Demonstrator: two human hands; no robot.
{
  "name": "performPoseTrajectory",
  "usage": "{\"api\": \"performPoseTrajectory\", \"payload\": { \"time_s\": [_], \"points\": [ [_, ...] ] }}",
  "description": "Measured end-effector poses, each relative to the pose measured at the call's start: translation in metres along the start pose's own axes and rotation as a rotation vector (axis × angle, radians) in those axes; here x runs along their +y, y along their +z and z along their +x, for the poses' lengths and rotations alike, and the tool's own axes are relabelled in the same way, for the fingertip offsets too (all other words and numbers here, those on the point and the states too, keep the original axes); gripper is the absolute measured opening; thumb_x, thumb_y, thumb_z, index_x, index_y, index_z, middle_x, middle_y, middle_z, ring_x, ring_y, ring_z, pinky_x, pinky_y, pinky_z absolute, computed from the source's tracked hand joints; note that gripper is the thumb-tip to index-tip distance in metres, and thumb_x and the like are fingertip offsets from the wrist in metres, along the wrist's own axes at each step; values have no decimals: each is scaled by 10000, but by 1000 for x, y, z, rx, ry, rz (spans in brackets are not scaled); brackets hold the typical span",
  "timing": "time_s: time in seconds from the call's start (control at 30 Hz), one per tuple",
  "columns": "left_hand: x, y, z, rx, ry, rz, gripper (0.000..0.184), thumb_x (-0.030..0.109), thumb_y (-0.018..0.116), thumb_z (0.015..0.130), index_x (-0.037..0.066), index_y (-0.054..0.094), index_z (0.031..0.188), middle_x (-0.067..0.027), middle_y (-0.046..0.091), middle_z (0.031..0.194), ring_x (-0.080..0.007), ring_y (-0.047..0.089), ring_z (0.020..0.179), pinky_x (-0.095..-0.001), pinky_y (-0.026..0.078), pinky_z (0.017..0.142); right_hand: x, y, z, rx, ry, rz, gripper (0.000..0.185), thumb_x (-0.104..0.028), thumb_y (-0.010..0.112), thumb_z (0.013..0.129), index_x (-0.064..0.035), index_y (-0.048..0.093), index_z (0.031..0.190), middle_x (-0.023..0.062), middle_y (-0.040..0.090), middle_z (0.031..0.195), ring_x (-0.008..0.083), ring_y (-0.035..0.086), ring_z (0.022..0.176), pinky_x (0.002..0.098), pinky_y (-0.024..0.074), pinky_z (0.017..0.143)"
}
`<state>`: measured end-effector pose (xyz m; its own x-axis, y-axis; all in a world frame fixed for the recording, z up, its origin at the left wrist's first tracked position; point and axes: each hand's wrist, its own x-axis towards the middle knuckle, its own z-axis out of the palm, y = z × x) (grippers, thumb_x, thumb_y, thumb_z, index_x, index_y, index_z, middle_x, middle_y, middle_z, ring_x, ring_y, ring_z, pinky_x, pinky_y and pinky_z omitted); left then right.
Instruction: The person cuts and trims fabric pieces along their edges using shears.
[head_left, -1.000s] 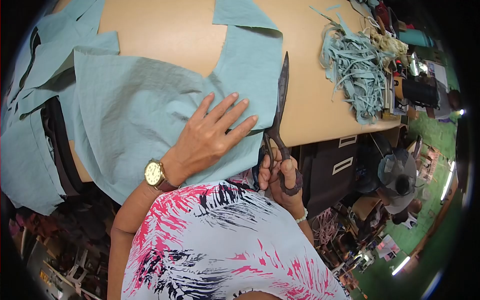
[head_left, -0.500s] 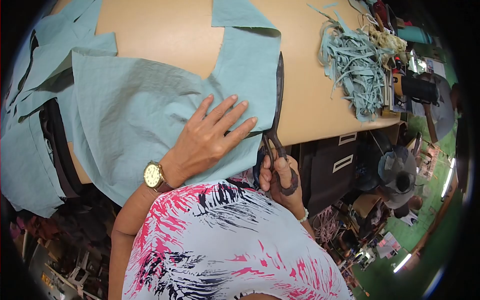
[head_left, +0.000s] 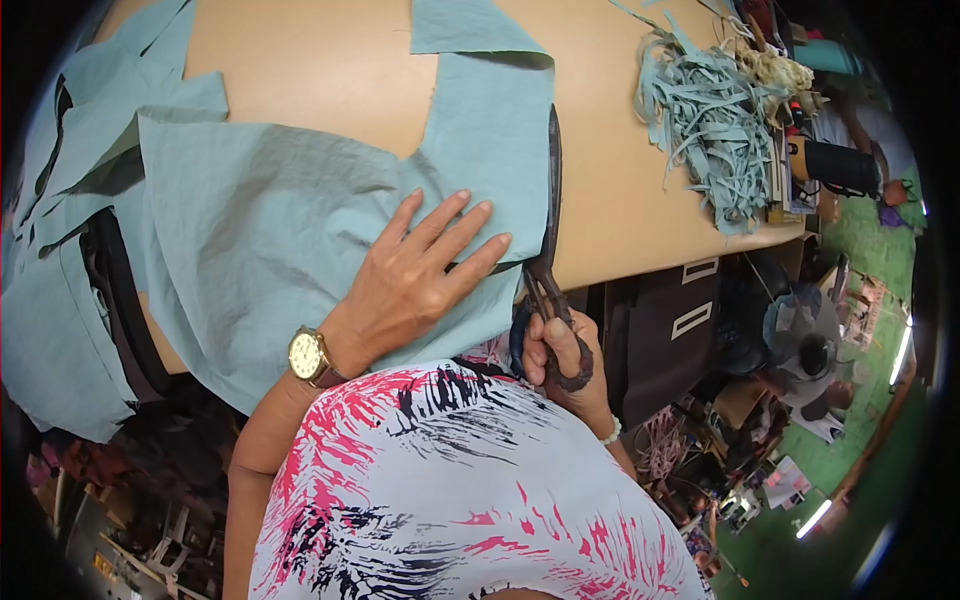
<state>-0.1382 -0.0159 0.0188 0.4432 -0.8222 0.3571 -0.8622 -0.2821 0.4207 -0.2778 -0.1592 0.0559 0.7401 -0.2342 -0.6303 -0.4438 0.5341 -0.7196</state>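
My left hand (head_left: 422,265) lies with fingers spread on a light teal cloth (head_left: 270,200), pressing it to the tan table (head_left: 620,200). A watch is on that wrist. In my right hand (head_left: 568,355) is a pair of large dark scissors (head_left: 549,220), the thumb and fingers through and around the handles. Their blades run along the right edge of the cloth, close together and pointing away from me. Whether cloth lies between the blades is hard to tell. The cloth's far end is folded over at the top.
A heap of thin teal strips (head_left: 705,130) lies at the table's right end, beside a dark cylinder (head_left: 840,167) and clutter. More teal pieces (head_left: 95,110) lie at the left. Dark drawers (head_left: 660,345) stand below the edge. Other people are at the far right.
The scissors have turned slightly, their blades now closer along the cloth's edge and the handles nearer each other. My left hand stays in place on the cloth. The view has shifted slightly.
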Motion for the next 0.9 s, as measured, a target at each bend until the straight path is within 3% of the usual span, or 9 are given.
{"api": "performPoseTrajectory", "payload": {
  "time_s": [0.23, 0.9],
  "points": [
    [1, -1, 0, 5, 1, -6, 366, 131, 650, 704, 124, 603, 1067, -98, 549, 1166, -268, 525, 1078, -466, 405, 875, -3, 0, 3, -19, -73, 12, 447, -423, 618, 773, -8, 467, 704, 33, 443, 558, 101, 454, 451, 202, 355, 419],
    [4, -1, -5, -13, 4, -6, 353, 136, 639, 713, 130, 607, 1064, -88, 546, 1175, -260, 521, 1089, -453, 389, 904, -4, 1, 4, 1, 0, 23, 311, -268, 604, 828, -38, 462, 676, 10, 439, 538, 69, 430, 422, 195, 343, 398]
  ]
}}
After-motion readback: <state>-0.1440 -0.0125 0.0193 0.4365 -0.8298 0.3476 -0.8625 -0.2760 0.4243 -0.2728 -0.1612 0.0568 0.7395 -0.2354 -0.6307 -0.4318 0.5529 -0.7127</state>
